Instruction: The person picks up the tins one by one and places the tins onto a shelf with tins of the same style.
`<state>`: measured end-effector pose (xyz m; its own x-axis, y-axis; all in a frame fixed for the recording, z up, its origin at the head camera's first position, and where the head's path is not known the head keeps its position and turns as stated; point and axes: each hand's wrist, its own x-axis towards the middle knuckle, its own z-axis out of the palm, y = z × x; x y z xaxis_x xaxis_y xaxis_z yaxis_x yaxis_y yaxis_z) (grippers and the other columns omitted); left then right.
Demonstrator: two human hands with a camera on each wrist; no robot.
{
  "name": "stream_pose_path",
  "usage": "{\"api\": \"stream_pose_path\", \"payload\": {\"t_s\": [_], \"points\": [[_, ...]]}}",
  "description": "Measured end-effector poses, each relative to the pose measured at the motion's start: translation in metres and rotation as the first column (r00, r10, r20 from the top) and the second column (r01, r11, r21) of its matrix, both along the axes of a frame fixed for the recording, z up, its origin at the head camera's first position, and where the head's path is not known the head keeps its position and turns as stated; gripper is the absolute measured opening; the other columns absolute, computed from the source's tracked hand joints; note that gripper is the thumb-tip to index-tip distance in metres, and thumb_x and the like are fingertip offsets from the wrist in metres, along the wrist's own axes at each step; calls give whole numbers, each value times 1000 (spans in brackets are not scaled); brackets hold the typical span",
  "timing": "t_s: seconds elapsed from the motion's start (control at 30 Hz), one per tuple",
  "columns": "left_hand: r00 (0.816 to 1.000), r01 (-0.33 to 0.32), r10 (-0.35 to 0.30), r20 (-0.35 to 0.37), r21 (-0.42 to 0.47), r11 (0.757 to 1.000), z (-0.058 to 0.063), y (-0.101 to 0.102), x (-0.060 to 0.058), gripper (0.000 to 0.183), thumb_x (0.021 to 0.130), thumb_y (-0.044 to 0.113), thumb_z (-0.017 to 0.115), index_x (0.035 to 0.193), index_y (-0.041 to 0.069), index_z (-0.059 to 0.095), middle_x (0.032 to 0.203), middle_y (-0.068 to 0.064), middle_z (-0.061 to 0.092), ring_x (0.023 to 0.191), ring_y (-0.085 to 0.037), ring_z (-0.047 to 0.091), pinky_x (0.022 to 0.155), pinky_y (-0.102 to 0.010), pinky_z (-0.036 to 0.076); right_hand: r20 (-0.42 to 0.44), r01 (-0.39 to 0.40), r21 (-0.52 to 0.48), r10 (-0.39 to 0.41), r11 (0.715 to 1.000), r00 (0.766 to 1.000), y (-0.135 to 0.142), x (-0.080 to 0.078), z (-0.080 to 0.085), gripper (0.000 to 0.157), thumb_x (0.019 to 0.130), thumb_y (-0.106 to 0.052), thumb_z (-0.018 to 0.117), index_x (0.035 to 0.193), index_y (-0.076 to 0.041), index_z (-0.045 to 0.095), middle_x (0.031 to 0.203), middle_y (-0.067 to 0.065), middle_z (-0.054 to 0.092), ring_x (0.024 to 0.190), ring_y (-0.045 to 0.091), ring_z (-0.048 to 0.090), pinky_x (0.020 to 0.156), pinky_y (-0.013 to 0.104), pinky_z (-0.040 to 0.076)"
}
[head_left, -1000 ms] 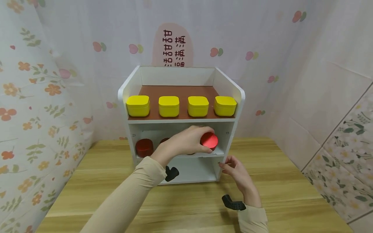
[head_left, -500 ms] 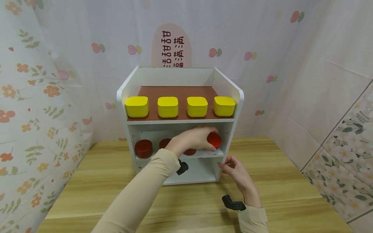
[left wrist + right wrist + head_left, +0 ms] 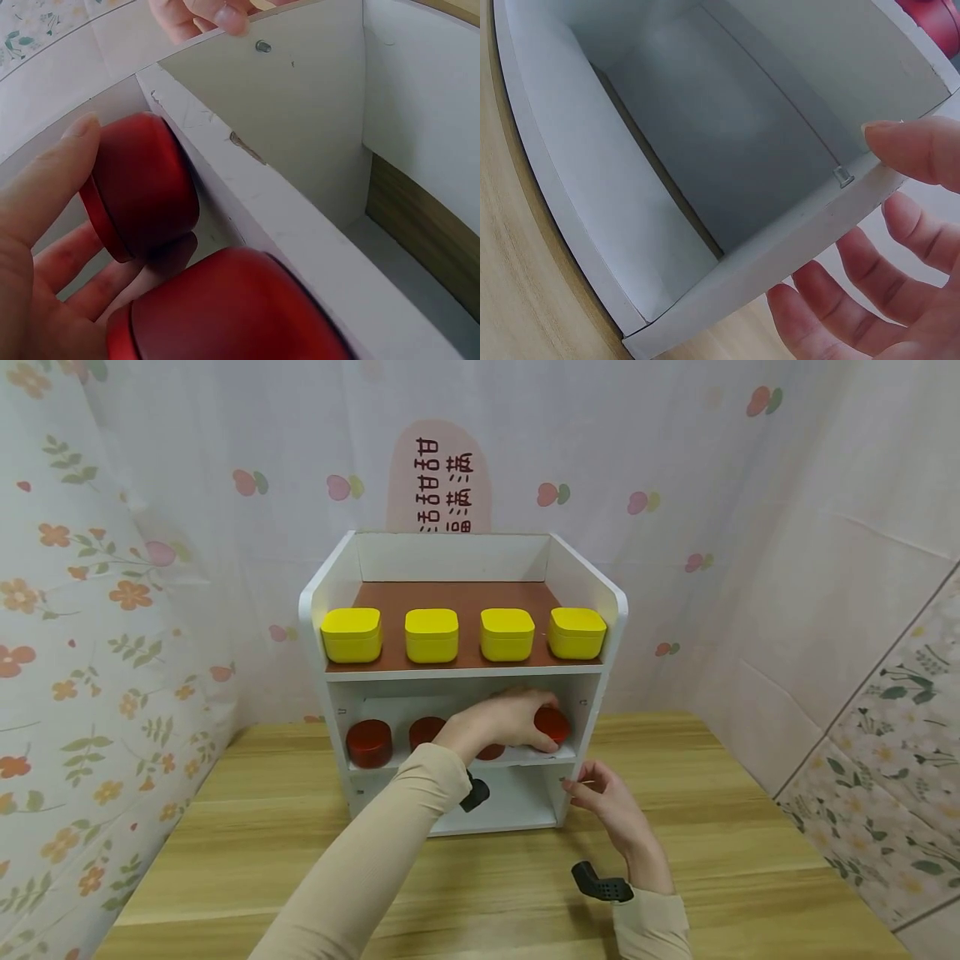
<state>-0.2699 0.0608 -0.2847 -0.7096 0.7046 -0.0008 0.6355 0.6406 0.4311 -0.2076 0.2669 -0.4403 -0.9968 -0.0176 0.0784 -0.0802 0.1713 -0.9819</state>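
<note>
My left hand [image 3: 510, 722] reaches into the middle level of a white shelf unit [image 3: 465, 673] and grips a round red tin [image 3: 552, 725] at its right end. In the left wrist view the thumb lies on one side of this tin [image 3: 146, 180] and fingers on the other, with the tin standing at the shelf board. Another red tin [image 3: 232, 307] stands close beside it. Lower down, my right hand [image 3: 611, 802] holds the unit's right side panel [image 3: 780, 262], thumb at the front edge and fingers along the outer face.
Further left on the middle shelf stand more red tins [image 3: 370, 743], one partly behind the left forearm. Several yellow square boxes [image 3: 431, 635] line the top level. The unit stands on a wooden table [image 3: 465, 893] before a patterned curtain [image 3: 285, 527].
My left hand has moved right and slightly back with the red tin, bringing it onto the shelf's right end; it moves little in the last half second. The right hand stays in place.
</note>
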Motion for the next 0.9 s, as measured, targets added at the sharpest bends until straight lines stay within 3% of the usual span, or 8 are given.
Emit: {"api": "stream_pose_path", "payload": {"t_s": [0.67, 0.9], "points": [[1000, 18, -18, 4, -19, 1000, -1, 3, 1, 58, 88, 37, 73, 137, 13, 52, 128, -1, 57, 111, -15, 51, 97, -31, 42, 10, 21, -8, -21, 1000, 1000, -1, 0, 0, 23, 91, -11, 68, 102, 1, 52, 107, 14, 52, 103, 27, 56, 88, 42, 49], [998, 28, -27, 57, -24, 999, -2, 0, 3, 70, 90, 42, 69, 148, 17, 40, 146, 0, 46, 126, -15, 45, 106, -36, 36, 13, 23, -8, -22, 1000, 1000, -1, 1, 0, 25, 91, -12, 69, 103, 2, 52, 106, 14, 52, 101, 26, 56, 89, 45, 49]]}}
